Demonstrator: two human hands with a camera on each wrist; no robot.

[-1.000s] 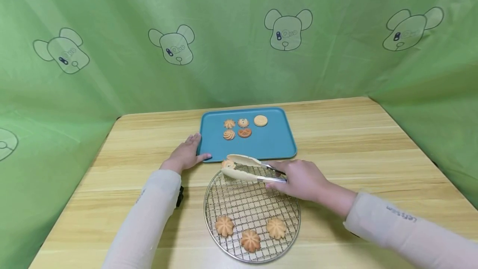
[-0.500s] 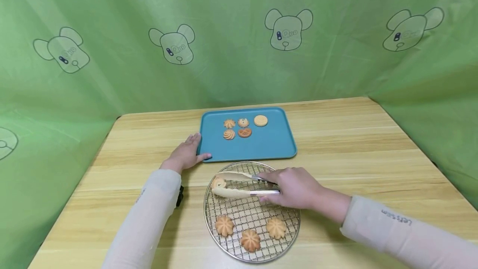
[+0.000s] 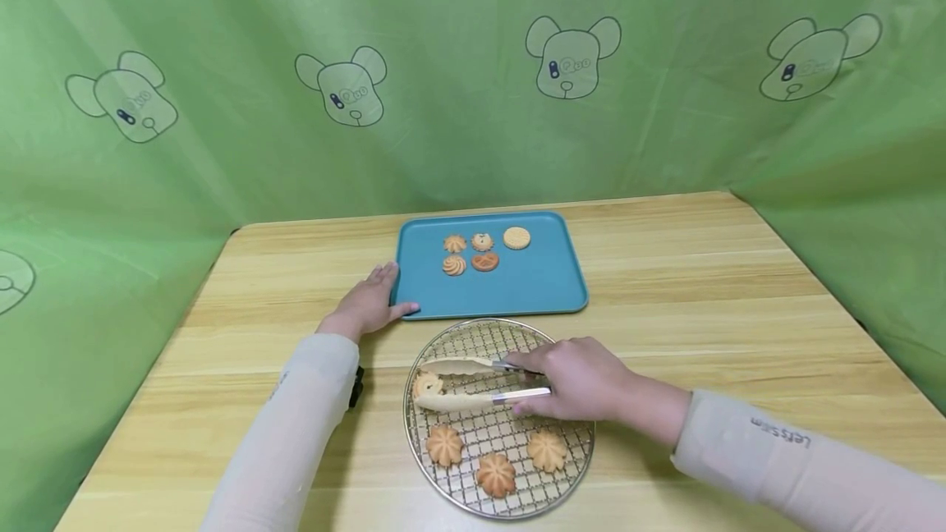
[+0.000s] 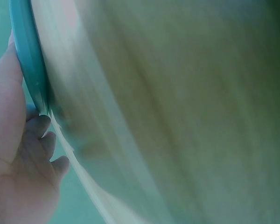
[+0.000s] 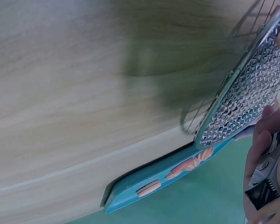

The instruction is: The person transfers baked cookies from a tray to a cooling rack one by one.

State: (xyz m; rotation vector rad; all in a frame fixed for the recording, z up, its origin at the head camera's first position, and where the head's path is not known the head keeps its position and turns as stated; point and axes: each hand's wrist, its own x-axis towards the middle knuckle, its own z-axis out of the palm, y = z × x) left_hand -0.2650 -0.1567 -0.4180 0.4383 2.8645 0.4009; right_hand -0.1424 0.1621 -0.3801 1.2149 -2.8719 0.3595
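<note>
Cookie [image 3: 427, 385] sits between the tips of tongs [image 3: 454, 403] at left of rack [image 3: 502, 427], right hand [image 3: 584, 378] grip wrapped round them, left hand [image 3: 367, 302] resting at tray [image 3: 525, 287] edge; could crack if squeezed too hard, or slip out if the tips loosen.

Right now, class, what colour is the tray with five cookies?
The tray is teal blue, clearest in the head view.

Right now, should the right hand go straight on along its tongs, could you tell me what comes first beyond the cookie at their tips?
The tongs in the right hand would likely meet the rack's left rim, or clear it toward the left sleeve; height is unclear.
</note>
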